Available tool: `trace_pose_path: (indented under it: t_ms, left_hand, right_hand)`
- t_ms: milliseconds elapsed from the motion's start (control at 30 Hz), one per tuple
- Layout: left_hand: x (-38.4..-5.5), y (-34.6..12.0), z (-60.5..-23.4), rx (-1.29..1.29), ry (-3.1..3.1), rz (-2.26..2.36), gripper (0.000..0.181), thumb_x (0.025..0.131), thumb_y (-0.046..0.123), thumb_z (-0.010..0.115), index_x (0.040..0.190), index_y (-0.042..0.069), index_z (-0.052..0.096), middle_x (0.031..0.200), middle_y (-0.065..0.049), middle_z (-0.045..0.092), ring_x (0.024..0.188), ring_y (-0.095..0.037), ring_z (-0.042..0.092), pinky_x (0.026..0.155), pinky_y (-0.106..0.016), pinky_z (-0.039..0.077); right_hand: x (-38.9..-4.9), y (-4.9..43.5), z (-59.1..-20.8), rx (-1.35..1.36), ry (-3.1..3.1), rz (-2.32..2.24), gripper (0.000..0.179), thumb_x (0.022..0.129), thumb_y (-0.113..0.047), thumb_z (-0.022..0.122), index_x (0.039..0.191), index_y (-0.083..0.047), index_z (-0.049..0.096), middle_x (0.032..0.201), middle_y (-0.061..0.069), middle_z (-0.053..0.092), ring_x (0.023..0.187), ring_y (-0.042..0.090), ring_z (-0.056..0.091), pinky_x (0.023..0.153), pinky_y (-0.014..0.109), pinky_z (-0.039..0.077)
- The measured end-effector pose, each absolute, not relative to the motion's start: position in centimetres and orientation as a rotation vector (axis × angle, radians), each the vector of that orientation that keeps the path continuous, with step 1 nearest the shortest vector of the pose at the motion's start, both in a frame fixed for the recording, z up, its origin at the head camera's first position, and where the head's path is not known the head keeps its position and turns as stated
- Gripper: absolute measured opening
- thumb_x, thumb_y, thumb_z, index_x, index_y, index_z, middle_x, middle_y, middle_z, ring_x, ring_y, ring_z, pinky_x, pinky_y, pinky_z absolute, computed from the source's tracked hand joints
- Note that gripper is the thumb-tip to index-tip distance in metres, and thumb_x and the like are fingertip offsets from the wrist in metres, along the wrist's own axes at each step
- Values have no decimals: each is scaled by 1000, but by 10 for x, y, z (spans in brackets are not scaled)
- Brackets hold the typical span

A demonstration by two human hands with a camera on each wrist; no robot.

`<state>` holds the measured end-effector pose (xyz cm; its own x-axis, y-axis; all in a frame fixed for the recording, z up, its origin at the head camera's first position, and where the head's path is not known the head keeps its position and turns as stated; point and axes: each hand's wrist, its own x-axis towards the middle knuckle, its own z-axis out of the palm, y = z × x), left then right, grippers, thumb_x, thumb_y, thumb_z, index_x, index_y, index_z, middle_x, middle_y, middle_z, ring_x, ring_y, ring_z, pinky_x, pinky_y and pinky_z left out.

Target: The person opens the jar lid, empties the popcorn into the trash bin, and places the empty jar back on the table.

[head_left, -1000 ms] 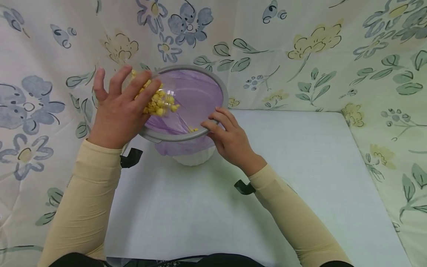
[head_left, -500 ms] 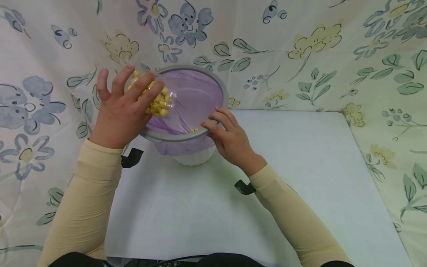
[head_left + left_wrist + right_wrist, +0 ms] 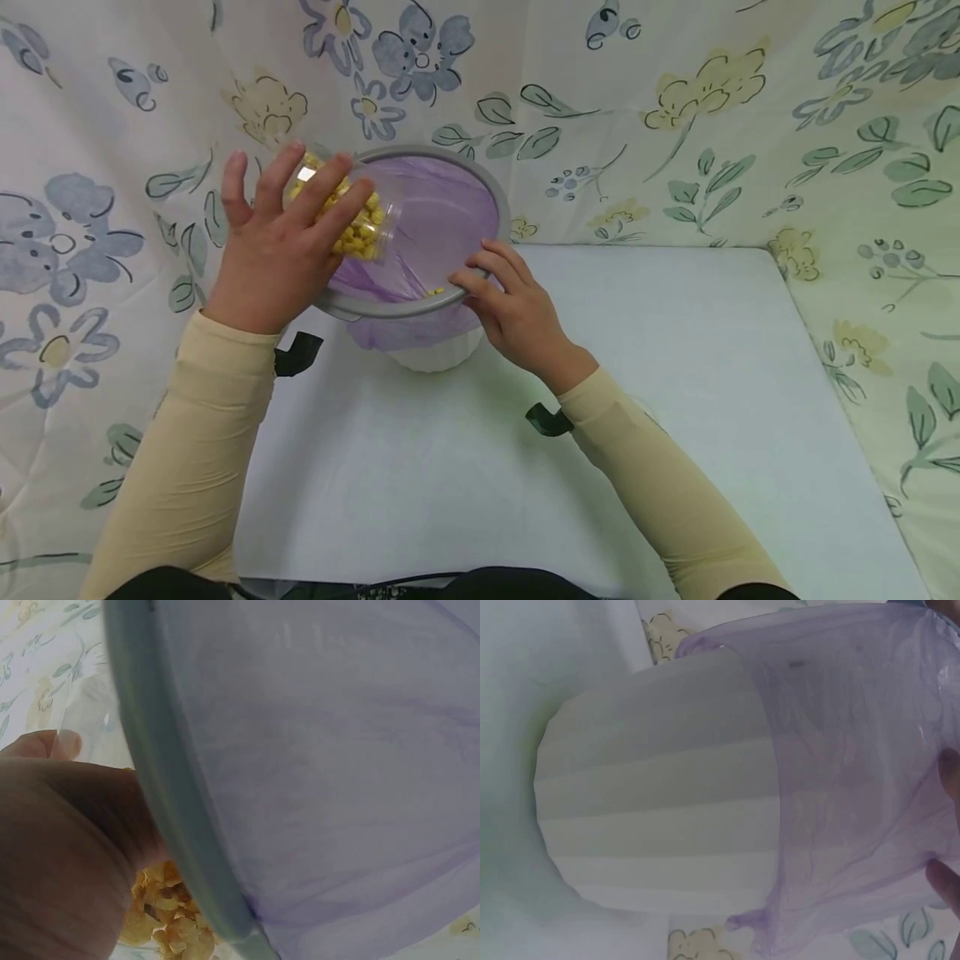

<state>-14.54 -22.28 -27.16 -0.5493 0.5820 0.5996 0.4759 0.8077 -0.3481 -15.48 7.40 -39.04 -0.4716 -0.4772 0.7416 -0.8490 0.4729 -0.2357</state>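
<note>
My left hand [image 3: 281, 237] grips a clear plastic jar [image 3: 393, 212] of yellow popcorn [image 3: 358, 237], tilted with its mouth over the bin's opening. The white ribbed bin [image 3: 435, 354] has a grey rim ring [image 3: 420, 310] and a purple bag liner [image 3: 442, 200] folded over its outside. A few yellow pieces [image 3: 436, 292] lie on the liner near the front rim. My right hand [image 3: 517, 312] holds the ring at the front right, fingers over it. In the left wrist view, the ring hides part of the popcorn [image 3: 176, 915]. The bin's ribbed wall [image 3: 660, 795] fills much of the right wrist view.
The bin stands on a white tabletop [image 3: 637, 333], towards its back left. Floral cloth [image 3: 585, 183] hangs behind the table and along both sides. A black strap piece [image 3: 297, 354] sticks out by the left wrist, and another black piece [image 3: 549, 419] by the right.
The popcorn that bulged out at the jar's mouth now sits back inside it. My left hand and the jar have shifted slightly right, and the mouth has tipped up. My right hand stays on the ring.
</note>
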Motion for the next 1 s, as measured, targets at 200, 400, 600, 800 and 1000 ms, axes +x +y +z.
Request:
trace_pose_path:
  t_ms: [200, 400, 600, 800, 1000]
  left_hand:
    - [-144, -221, -271, -787, -2225, 185, 86, 79, 6, 87, 153, 21, 47, 158, -9, 46, 150, -36, 30, 117, -66, 12]
    - [-144, -220, -272, -787, -2215, 156, 80, 80, 3, 84, 150, 21, 51, 154, -10, 51, 145, -37, 35, 117, -66, 13]
    - [-140, -220, -270, -782, -2253, 197, 88, 81, 5, 85, 157, 23, 43, 162, -10, 42, 151, -38, 28, 118, -67, 12]
    - [-141, -218, -271, -768, -2241, 205, 88, 81, 8, 86, 156, 22, 43, 161, -9, 44, 151, -36, 28, 117, -67, 13]
    - [-140, -220, -270, -750, -2268, 198, 91, 80, 8, 87, 157, 22, 41, 163, -8, 41, 153, -34, 24, 118, -67, 13]
  right_hand:
    - [-155, 74, -391, 1090, -2124, 806, 29, 103, -13, 68, 132, -20, 64, 133, 10, 58, 145, 34, 45, 117, 40, 44]
    - [-154, 74, -390, 1089, -2120, 810, 30, 103, -13, 68, 131, -20, 64, 133, 10, 58, 143, 37, 46, 116, 41, 44]
    - [-154, 74, -390, 1092, -2121, 812, 29, 103, -12, 67, 131, -19, 64, 133, 11, 58, 143, 38, 46, 118, 40, 42]
    - [-154, 74, -390, 1099, -2116, 813, 29, 103, -12, 68, 131, -19, 63, 134, 11, 58, 143, 38, 46, 118, 40, 42]
    - [-154, 74, -390, 1102, -2119, 812, 30, 103, -13, 68, 132, -19, 63, 134, 10, 58, 145, 35, 44, 117, 41, 43]
